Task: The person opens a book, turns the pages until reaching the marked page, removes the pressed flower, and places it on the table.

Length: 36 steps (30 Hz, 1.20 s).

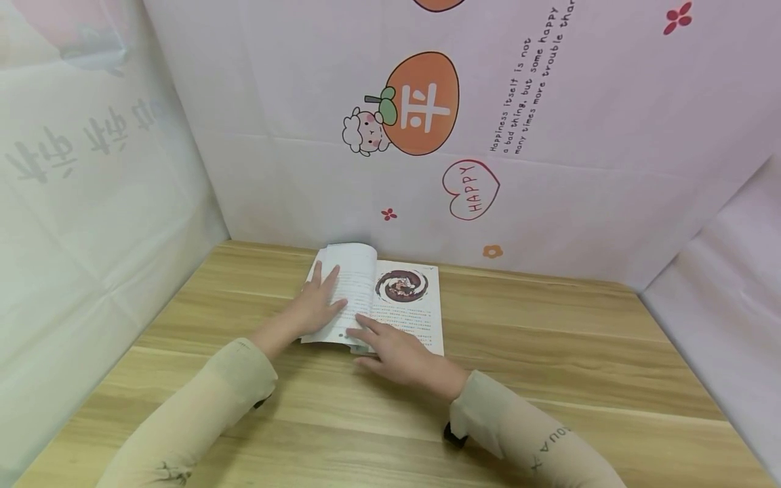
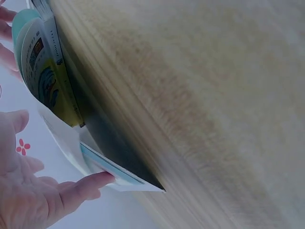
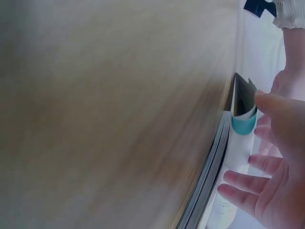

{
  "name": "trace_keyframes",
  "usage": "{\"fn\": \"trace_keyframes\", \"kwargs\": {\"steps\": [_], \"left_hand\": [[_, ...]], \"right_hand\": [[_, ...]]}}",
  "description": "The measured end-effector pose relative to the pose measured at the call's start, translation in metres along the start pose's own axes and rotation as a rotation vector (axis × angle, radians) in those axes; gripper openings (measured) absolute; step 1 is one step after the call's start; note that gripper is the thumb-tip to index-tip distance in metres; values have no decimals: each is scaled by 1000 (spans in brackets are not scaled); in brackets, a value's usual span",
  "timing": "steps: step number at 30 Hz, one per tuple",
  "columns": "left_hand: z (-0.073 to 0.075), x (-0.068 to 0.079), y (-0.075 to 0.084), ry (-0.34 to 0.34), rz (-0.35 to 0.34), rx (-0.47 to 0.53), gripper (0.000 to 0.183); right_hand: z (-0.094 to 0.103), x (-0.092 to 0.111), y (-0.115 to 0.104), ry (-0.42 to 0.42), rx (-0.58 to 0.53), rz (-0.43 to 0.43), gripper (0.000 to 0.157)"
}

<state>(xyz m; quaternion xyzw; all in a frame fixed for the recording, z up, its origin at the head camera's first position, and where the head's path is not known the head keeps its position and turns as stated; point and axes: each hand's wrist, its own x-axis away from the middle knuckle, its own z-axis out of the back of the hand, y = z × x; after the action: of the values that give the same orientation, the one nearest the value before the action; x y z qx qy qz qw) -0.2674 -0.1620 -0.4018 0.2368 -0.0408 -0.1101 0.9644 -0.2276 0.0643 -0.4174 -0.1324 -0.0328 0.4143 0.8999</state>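
An open book (image 1: 405, 322) lies on the wooden table, its right-hand page showing a round dark swirl picture above lines of text. My left hand (image 1: 314, 305) rests on the left-hand page (image 1: 350, 264) with fingers spread; that page bulges up near the spine. In the left wrist view, the left hand (image 2: 33, 195) touches the book's raised outer edge, and a curved leaf with a coloured picture (image 2: 47, 81) shows underneath. My right hand (image 1: 399, 352) stretches its fingers over the lower pages beside the spine. Seen from the right wrist, the right hand (image 3: 281, 176) is beside the thick page stack (image 3: 207, 171).
The wooden tabletop (image 1: 549, 332) spreads around the book. Behind it rises a white printed sheet (image 1: 274, 169) with a large orange fruit drawing (image 1: 448, 81) and a heart. More white sheeting hangs at the left (image 1: 91, 224) and right.
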Motion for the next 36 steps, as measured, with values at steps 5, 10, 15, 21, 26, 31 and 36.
{"fn": "trace_keyframes", "kwargs": {"steps": [5,10,15,21,26,31,36], "left_hand": [[-2,-1,0,-46,19,-32,72],[-2,-1,1,-92,23,-68,68],[-3,0,2,-140,34,-91,65],[-6,-2,0,-184,59,-103,68],[-5,-2,0,-192,60,-116,70],[-5,0,1,-206,62,-125,73],[-9,-1,-1,-223,67,-131,80]], "right_hand": [[0,0,-4,30,0,65,51],[2,0,-7,23,-13,94,50],[1,-1,-9,-6,-24,107,51],[2,-1,-9,-29,1,109,52],[4,0,-8,-59,1,96,54],[8,5,-2,-59,-27,91,54],[12,11,7,-14,-25,98,51]]}}
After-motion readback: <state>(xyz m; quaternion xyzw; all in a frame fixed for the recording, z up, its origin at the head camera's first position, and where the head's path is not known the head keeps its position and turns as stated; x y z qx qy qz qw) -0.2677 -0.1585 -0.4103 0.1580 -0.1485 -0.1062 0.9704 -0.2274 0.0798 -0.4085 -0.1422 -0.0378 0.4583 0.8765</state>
